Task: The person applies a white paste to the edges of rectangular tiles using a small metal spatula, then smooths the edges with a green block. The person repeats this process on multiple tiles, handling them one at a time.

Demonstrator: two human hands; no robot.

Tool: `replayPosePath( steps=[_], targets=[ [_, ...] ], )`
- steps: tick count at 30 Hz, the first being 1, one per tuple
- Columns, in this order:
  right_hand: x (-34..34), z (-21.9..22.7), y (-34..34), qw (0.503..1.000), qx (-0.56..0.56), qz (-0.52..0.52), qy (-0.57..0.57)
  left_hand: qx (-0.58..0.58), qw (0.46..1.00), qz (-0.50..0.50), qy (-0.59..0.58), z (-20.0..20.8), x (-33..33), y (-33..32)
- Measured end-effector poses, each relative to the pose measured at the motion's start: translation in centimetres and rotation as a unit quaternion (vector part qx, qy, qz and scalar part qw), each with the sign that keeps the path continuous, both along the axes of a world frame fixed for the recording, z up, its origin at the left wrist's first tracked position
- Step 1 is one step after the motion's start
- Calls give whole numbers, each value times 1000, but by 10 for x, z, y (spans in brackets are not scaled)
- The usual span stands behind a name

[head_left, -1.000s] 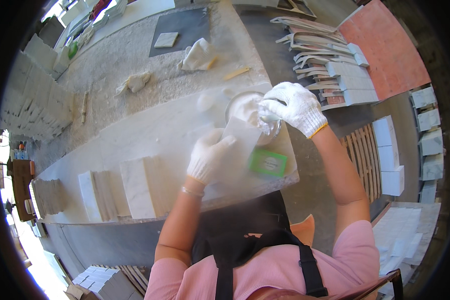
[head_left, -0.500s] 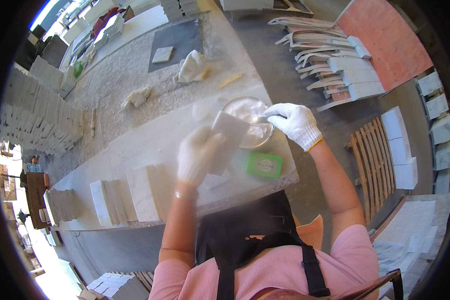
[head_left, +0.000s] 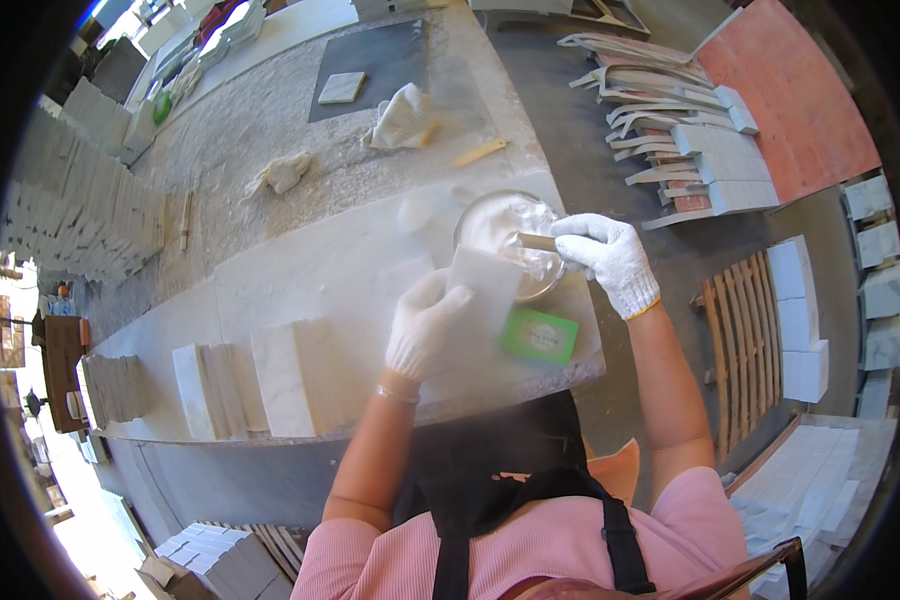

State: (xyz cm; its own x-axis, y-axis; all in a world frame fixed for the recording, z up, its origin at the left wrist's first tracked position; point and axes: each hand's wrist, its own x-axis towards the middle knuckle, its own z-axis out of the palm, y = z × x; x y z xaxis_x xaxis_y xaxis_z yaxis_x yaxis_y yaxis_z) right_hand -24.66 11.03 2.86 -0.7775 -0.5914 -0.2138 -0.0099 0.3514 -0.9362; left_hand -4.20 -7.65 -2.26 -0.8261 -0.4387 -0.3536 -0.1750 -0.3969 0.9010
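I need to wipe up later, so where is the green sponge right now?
In the head view the green sponge lies flat near the table's front right corner, just below the metal bowl and right of the left hand.

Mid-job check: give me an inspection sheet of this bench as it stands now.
Surface: pale stone bench, dusty.
Job's things: white tile in left hand; right hand holds a tool handle in a round bowl of white paste.
Clutter: green sponge, stacked tiles, rags, wooden stick.
Hands: both in white gloves.
Cables: nothing seen.
Surroundings: tile stacks left, stone trim pieces and pallet right.
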Motion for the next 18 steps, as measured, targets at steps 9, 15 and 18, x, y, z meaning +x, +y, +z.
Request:
replayPosePath(
  steps=[9, 15, 18],
  targets=[
    [29, 29, 0, 999, -42, 1, 9, 32, 999, 1, 15, 0, -1, 2],
    [36, 29, -2, 995, -44, 29, 79, 15, 1000, -4, 10, -2, -1, 1],
    [39, 28, -1, 989, -38, 34, 137, 15, 1000, -7, 8, -3, -1, 1]
  ],
)
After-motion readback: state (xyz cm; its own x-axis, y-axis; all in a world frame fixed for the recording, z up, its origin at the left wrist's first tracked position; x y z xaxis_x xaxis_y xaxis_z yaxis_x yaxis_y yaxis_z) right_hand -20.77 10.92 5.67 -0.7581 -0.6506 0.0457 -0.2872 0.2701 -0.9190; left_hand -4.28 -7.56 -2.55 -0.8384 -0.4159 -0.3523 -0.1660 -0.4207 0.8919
